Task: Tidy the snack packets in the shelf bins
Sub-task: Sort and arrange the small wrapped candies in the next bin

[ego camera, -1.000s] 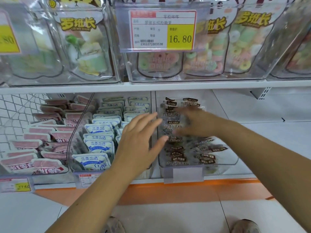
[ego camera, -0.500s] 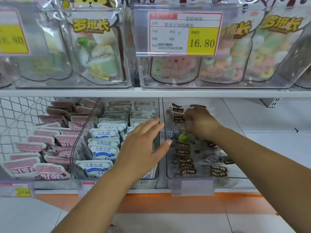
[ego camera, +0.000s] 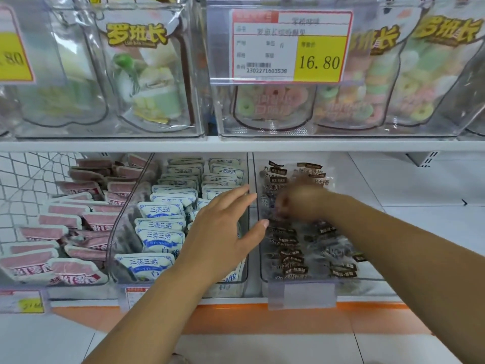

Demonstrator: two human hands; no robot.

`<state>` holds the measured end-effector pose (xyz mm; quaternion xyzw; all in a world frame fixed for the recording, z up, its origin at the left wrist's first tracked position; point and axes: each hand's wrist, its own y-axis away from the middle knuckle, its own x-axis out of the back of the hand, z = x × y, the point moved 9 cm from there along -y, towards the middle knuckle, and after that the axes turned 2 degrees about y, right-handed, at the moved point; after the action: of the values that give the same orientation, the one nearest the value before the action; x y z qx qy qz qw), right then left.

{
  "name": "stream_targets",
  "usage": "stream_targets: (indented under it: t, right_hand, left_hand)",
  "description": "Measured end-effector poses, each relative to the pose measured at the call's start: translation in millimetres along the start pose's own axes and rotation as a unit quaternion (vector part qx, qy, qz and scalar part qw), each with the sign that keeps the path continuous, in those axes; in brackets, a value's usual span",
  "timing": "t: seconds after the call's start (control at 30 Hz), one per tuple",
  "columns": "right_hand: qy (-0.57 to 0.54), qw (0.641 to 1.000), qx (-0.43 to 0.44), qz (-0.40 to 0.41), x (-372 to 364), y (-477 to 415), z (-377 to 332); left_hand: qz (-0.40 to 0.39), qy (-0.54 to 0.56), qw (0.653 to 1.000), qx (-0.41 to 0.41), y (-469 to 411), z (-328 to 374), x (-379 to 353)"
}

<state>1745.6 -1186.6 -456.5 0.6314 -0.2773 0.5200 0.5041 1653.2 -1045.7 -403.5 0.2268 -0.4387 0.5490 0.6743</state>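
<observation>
Head view, looking down at a shop shelf. Nearest, two bare forearms reach forward from the bottom edge over a pale floor and the shelf's orange base strip.

The left hand [ego camera: 223,232] hangs over the right side of the middle bin [ego camera: 123,232]. Its grip is fully open and holds nothing: the fingers are straight and point up and right, and the thumb stretches toward the neighbouring right bin [ego camera: 372,281].

The right hand [ego camera: 301,203] is inside that right bin, low among the brown packets [ego camera: 291,256]. It is blurred, so its grip cannot be made out, nor whether it holds a packet.

The step in hand looks like sorting the brown packets. Those at the front lie jumbled, labels at mixed angles with no shared long axis. Those at the back stand more upright, print facing outward. The next move likely calls for lifting the loose ones, turning their labels outward and setting them in line with the back ones.

In the middle bin, blue packets [ego camera: 160,237] stand in tidy rows running front to back. They lean back with their faces outward and their long sides running across the bin. To the left, pink packets [ego camera: 68,222] lie loosely stacked.

Farther up, above a white shelf [ego camera: 236,145], clear bins hold candy bags [ego camera: 147,74] behind a price tag [ego camera: 291,46] reading 16.80.
</observation>
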Motion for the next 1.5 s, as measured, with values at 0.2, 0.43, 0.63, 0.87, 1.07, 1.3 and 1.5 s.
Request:
stream_targets:
  t: [0.2,0.43,0.63,0.87,1.07,1.3,1.5]
  right_hand:
    - [-0.157,0.982,-0.050,0.093,35.9,43.1,46.0]
    - [-0.040,0.994,-0.100,-0.019,17.7,44.8,67.1]
    - [-0.142,0.977,-0.121,-0.100,8.0,29.1,85.0]
    - [-0.027,0.997,-0.069,-0.033,22.1,19.5,86.3]
    - [-0.130,0.983,-0.018,0.125,42.2,31.9,87.2]
    - [-0.213,0.964,0.064,0.145,53.1,34.8,41.5]
    - [-0.189,0.976,0.108,-0.008,11.1,11.4,15.5]
  left_hand:
    - [0.007,0.000,1.000,-0.016,-6.1,14.6,4.0]
    - [-0.019,-0.074,0.991,-0.108,-11.4,69.7,-15.3]
    - [-0.083,-0.169,0.981,-0.036,-31.1,84.3,-57.5]
    - [-0.197,-0.126,0.971,0.053,-43.9,68.3,-104.1]
    - [-0.168,-0.157,0.972,0.040,-45.7,73.4,-98.2]
    - [-0.195,-0.142,0.970,0.021,-42.6,72.6,-104.8]
    - [-0.151,-0.117,0.981,-0.013,-26.8,76.7,-91.5]
